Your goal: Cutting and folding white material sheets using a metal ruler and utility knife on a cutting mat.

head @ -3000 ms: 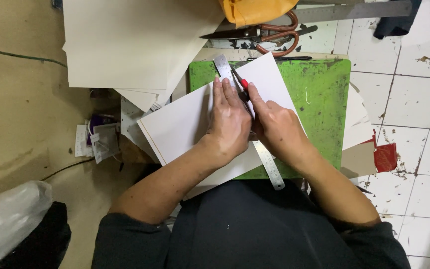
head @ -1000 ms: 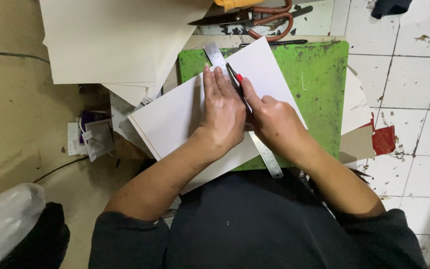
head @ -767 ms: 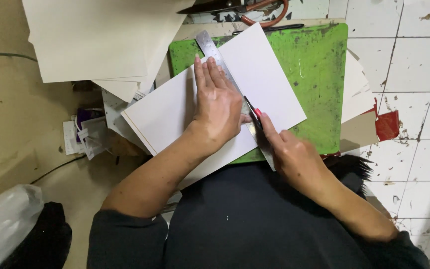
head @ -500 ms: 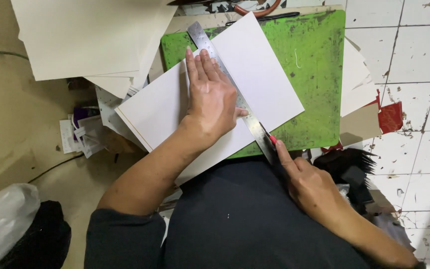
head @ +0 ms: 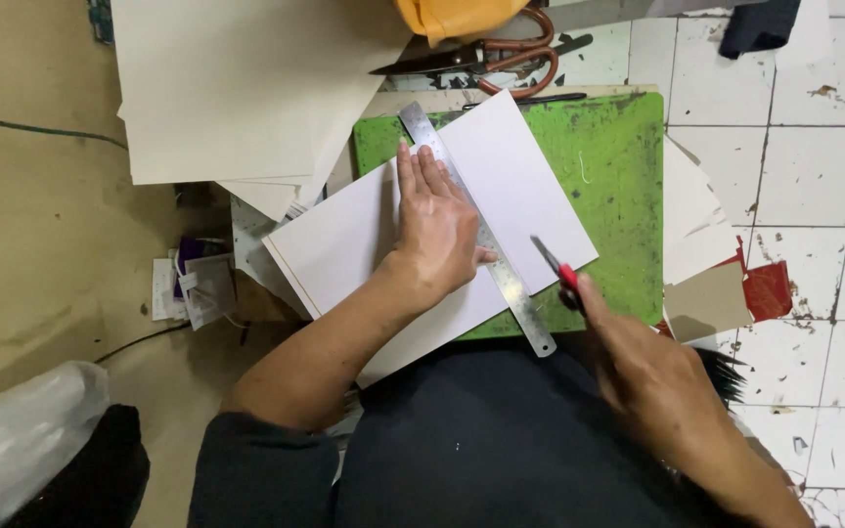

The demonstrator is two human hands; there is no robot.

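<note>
Change since half a second ago: right hand (head: pixel 652 376) has come off the long steel ruler (head: pixel 481 235) and lifted the red-handled craft knife (head: pixel 557 274) clear, blade pointing toward 11 o'clock. Fingers clenched around the handle. I read this as the cutting stroke along the ruler being finished; whether the sheet is cut through, I cannot tell.

Left hand (head: pixel 437 230) lies flat, fingers released and spread, pressing the white rectangular card sheet (head: pixel 530 186) beside the ruler's left edge. Sheet rests on the green cutting mat (head: pixel 623 196), ruler lying across it.

Surface: white tiled floor (head: pixel 804 166), worn and stained. Stack of cream card sheets (head: pixel 237 88) at 11 o'clock, brown-handled shears (head: pixel 481 59) at 12, red scrap (head: pixel 767 290) at 3.
</note>
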